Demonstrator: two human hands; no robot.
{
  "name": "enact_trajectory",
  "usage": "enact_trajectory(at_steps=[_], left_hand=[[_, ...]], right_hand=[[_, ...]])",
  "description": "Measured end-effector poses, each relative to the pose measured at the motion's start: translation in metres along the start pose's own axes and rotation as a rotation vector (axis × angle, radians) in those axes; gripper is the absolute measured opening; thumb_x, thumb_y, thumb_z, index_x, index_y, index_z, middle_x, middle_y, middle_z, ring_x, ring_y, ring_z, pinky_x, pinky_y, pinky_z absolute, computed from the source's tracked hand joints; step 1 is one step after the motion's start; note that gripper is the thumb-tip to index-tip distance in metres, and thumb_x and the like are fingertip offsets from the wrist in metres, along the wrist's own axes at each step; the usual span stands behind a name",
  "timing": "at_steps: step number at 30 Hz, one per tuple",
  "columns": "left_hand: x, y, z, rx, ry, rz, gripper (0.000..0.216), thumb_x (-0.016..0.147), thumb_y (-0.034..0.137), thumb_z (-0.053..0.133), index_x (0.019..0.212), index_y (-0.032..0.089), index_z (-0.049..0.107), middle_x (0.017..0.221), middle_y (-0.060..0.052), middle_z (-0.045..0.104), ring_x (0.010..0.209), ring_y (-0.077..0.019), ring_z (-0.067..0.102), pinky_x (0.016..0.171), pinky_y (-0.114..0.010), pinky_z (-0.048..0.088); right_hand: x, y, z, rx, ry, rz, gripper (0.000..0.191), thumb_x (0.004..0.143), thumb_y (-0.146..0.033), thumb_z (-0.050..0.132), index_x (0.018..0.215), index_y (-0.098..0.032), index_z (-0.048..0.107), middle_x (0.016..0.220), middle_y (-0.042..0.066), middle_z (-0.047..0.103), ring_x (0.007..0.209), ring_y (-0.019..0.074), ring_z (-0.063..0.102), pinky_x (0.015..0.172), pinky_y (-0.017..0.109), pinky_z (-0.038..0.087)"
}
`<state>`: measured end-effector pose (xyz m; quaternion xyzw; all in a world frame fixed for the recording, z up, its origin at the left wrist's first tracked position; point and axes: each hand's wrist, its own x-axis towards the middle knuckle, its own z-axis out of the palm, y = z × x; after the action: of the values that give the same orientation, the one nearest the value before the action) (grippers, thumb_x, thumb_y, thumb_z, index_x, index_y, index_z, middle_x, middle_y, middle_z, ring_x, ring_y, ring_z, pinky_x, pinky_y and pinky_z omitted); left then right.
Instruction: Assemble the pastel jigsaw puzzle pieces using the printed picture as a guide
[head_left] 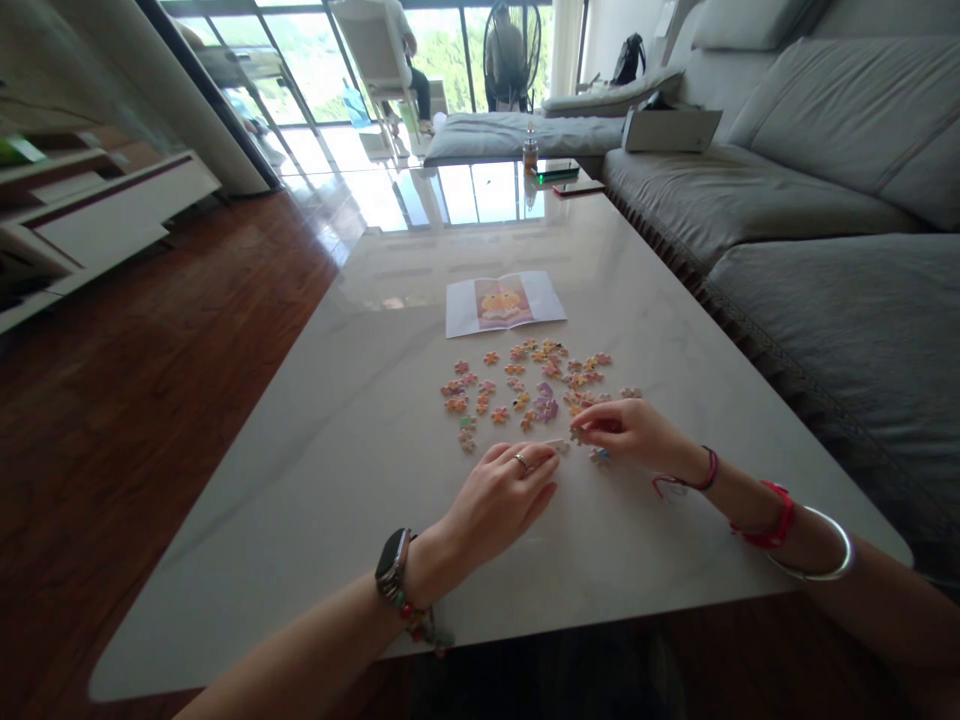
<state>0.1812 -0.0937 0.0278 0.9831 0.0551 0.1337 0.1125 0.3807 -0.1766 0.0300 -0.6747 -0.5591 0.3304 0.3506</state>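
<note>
Jigsaw puzzle pieces [499, 414] in orange, pink, yellow and purple lie loosely scattered on the white marble-look table. My right hand [634, 430] pinches a small puzzle piece [577, 435] between thumb and fingertips, just above the tabletop. To its left, my left hand [506, 490] rests low over the table, its fingers together and bent at a pale puzzle piece [559, 444]; the fingers partly cover that piece. A puzzle piece with some blue [598, 455] lies below my right hand. Beyond the pieces is a creased paper sheet [506, 302] printed with a yellow figure.
The glossy table [300, 540] stretches toward the windows. At its far end stand a bottle [530, 150] and two phone-like flat objects [556, 169]. A grey sofa [832, 130] runs along the right. A person [412, 70] sits by the windows near a fan [511, 50].
</note>
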Motion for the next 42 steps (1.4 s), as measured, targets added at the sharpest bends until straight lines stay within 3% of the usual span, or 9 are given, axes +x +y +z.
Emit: enact_trajectory(at_steps=[6, 12, 18, 22, 25, 28, 32, 35, 42], left_hand=[[0.0, 0.0, 0.0, 0.017, -0.059, 0.01, 0.029, 0.085, 0.027, 0.037, 0.11, 0.018, 0.048, 0.113, -0.006, 0.053, 0.105, -0.0182, 0.047, 0.085, -0.034, 0.037], [0.0, 0.001, 0.0, 0.02, -0.064, 0.013, 0.028, 0.085, 0.029, 0.039, 0.11, 0.019, 0.048, 0.114, -0.006, 0.052, 0.106, -0.0185, 0.046, 0.086, -0.033, 0.036], [0.0, 0.001, -0.002, 0.038, 0.006, -0.01, 0.028, 0.085, 0.028, 0.039, 0.109, 0.019, 0.049, 0.112, -0.007, 0.053, 0.102, -0.0174, 0.049, 0.085, -0.033, 0.038], [0.0, 0.0, -0.001, 0.05, 0.048, -0.035, 0.026, 0.085, 0.027, 0.039, 0.105, 0.018, 0.051, 0.107, -0.007, 0.055, 0.099, -0.0173, 0.05, 0.084, -0.032, 0.039], [0.0, 0.0, 0.0, 0.049, 0.056, -0.028, 0.025, 0.084, 0.026, 0.039, 0.104, 0.018, 0.052, 0.105, -0.006, 0.056, 0.097, -0.0171, 0.051, 0.083, -0.032, 0.04], [0.0, 0.0, 0.0, 0.053, 0.074, -0.02, 0.024, 0.084, 0.025, 0.04, 0.104, 0.018, 0.052, 0.103, -0.006, 0.056, 0.095, -0.0167, 0.051, 0.081, -0.032, 0.041], [0.0, 0.0, 0.0, 0.068, 0.085, -0.033, 0.023, 0.083, 0.023, 0.041, 0.101, 0.019, 0.053, 0.098, -0.005, 0.057, 0.091, -0.016, 0.052, 0.079, -0.031, 0.042], [0.0, 0.0, 0.0, 0.082, 0.086, -0.05, 0.022, 0.083, 0.022, 0.04, 0.099, 0.019, 0.054, 0.096, -0.005, 0.057, 0.089, -0.0158, 0.053, 0.077, -0.03, 0.042], [0.0, 0.001, -0.002, 0.059, 0.027, -0.047, 0.023, 0.084, 0.022, 0.037, 0.102, 0.019, 0.052, 0.096, -0.005, 0.057, 0.089, -0.0156, 0.052, 0.078, -0.031, 0.041]], right_hand=[[-0.001, -0.009, 0.006, -0.239, 0.092, -0.056, 0.009, 0.07, -0.02, 0.056, 0.073, -0.015, 0.063, 0.065, 0.001, 0.062, 0.057, 0.0094, 0.054, 0.055, 0.019, 0.04], [0.001, -0.01, 0.012, -0.255, 0.123, -0.094, 0.01, 0.071, -0.022, 0.055, 0.069, -0.015, 0.061, 0.067, 0.002, 0.059, 0.055, 0.0086, 0.052, 0.054, 0.019, 0.04], [0.004, 0.003, -0.018, -0.268, 0.127, -0.029, 0.015, 0.072, -0.025, 0.054, 0.08, -0.016, 0.063, 0.064, 0.001, 0.062, 0.054, 0.009, 0.053, 0.052, 0.019, 0.039], [0.008, 0.014, -0.047, -0.465, 0.007, -0.012, 0.009, 0.068, -0.017, 0.055, 0.067, -0.016, 0.064, 0.06, 0.0, 0.059, 0.053, 0.0088, 0.051, 0.051, 0.018, 0.038], [0.008, 0.014, -0.053, -0.521, 0.032, -0.092, 0.008, 0.068, -0.016, 0.056, 0.066, -0.014, 0.063, 0.065, 0.002, 0.058, 0.055, 0.0084, 0.049, 0.053, 0.018, 0.038], [0.005, 0.007, -0.05, -0.477, 0.05, -0.184, 0.01, 0.072, -0.02, 0.055, 0.074, -0.015, 0.063, 0.071, 0.002, 0.056, 0.055, 0.0075, 0.047, 0.054, 0.018, 0.038], [-0.002, 0.001, -0.044, -0.46, -0.187, -0.282, 0.015, 0.071, -0.026, 0.06, 0.083, -0.017, 0.062, 0.082, 0.003, 0.056, 0.061, 0.0077, 0.048, 0.058, 0.019, 0.039], [-0.003, 0.001, -0.038, -0.515, -0.287, -0.312, 0.008, 0.071, -0.024, 0.06, 0.073, -0.016, 0.061, 0.08, 0.003, 0.055, 0.068, 0.0096, 0.05, 0.065, 0.02, 0.038], [-0.001, 0.0, -0.032, -0.472, -0.222, -0.267, 0.008, 0.072, -0.017, 0.054, 0.067, -0.016, 0.059, 0.061, -0.001, 0.054, 0.053, 0.007, 0.045, 0.053, 0.018, 0.035]])
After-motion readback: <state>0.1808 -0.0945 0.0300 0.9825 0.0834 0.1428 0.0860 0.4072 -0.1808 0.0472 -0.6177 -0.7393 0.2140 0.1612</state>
